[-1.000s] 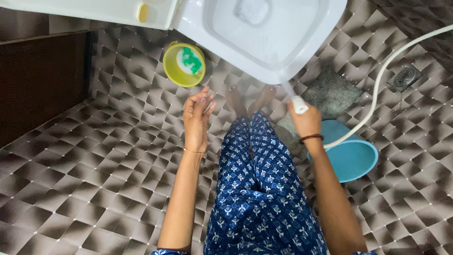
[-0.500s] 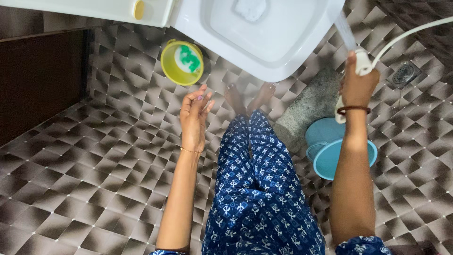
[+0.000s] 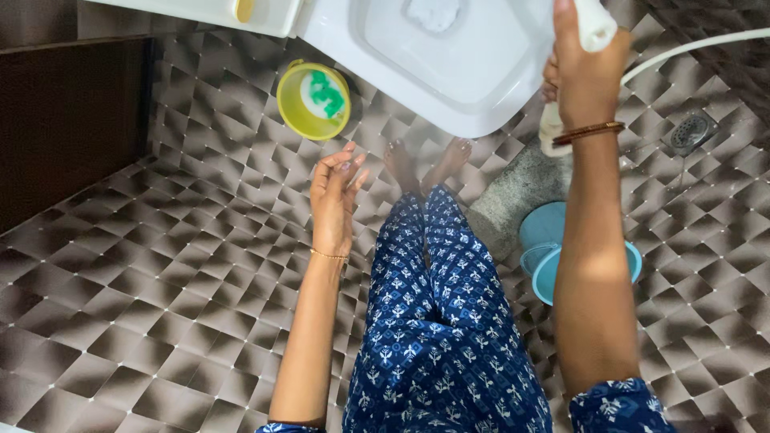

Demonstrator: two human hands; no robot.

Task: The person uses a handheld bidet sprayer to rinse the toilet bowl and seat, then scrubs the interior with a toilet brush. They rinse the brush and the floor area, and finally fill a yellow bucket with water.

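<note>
My right hand (image 3: 588, 76) grips a white hand sprayer (image 3: 595, 22), raised beside the right rim of the white toilet bowl (image 3: 469, 80). A white hose (image 3: 690, 50) runs from the sprayer off to the right. My left hand (image 3: 334, 196) hangs free over the tiled floor with fingers loosely apart, holding nothing. It is nearest a yellow tub (image 3: 313, 100) with a green and white scrubber inside, which stands on the floor left of the bowl.
A light blue bucket (image 3: 539, 244) stands on the floor by my right arm, next to a grey stone slab (image 3: 521, 192). A metal floor drain (image 3: 692, 131) lies at the right. A dark wooden panel (image 3: 72, 112) borders the left. My bare feet (image 3: 425, 164) stand before the bowl.
My right hand has risen with the sprayer from low in front of the bowl up to its right rim. My left hand has barely moved.
</note>
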